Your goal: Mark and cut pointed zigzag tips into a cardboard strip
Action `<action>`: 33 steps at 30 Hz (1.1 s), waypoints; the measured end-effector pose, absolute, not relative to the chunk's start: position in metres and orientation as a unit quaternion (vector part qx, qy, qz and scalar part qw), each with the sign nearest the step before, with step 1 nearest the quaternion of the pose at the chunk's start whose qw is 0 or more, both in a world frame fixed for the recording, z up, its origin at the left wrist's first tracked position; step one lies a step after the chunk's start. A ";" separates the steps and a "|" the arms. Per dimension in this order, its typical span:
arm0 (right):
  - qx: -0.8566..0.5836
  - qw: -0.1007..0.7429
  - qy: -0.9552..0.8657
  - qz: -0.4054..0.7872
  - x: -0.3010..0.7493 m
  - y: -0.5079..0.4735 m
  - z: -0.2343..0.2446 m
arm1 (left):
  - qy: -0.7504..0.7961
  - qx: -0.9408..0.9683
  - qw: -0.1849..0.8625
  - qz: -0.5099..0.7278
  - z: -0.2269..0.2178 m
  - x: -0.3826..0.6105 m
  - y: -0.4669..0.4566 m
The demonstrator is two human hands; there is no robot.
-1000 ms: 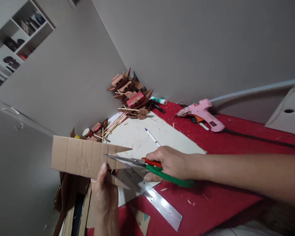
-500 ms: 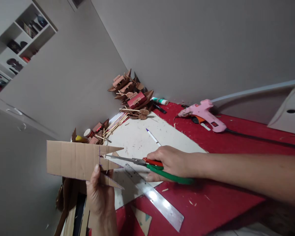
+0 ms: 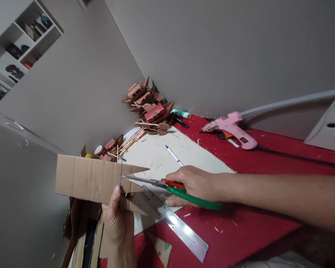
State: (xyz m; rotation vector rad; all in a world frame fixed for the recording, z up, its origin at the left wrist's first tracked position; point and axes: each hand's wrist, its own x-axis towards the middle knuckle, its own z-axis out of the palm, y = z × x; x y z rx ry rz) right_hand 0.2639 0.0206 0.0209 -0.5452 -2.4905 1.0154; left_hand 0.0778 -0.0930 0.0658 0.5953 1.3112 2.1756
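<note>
My left hand [image 3: 117,219] grips a piece of brown cardboard [image 3: 89,176] by its lower edge, thumb on top and fingers underneath. The right end of the cardboard is cut into three long points, and a purple line runs across it at their base. My right hand [image 3: 191,186] is closed round the red and green handles of a pair of scissors [image 3: 156,183]. The scissor blades look closed or nearly so, and their tip is at the notch between the upper two points.
A metal ruler [image 3: 181,230] and a cardboard scrap [image 3: 162,247] lie below the hands. Behind are a purple-tipped pen [image 3: 173,154], thin sticks [image 3: 132,141] and several model boats [image 3: 155,113]. A pink glue gun [image 3: 234,130] rests on the red table surface [image 3: 279,143].
My left hand has moved the cardboard to the right, toward the scissors, tilting it slightly. My right hand and the scissors have stayed almost still.
</note>
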 end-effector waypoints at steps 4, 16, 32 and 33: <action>-0.205 0.192 -0.880 0.384 0.263 0.020 0.021 | 0.487 0.214 0.266 0.804 0.065 0.080 -0.093; -0.210 0.182 -0.856 0.435 0.264 0.020 0.020 | 0.476 0.172 0.282 0.815 0.065 0.078 -0.094; -0.232 0.210 -0.889 0.333 0.260 0.031 0.020 | 0.418 0.145 0.344 0.828 0.082 0.043 -0.097; -0.238 0.214 -0.880 0.351 0.260 0.033 0.019 | 0.421 0.143 0.340 0.829 0.082 0.043 -0.097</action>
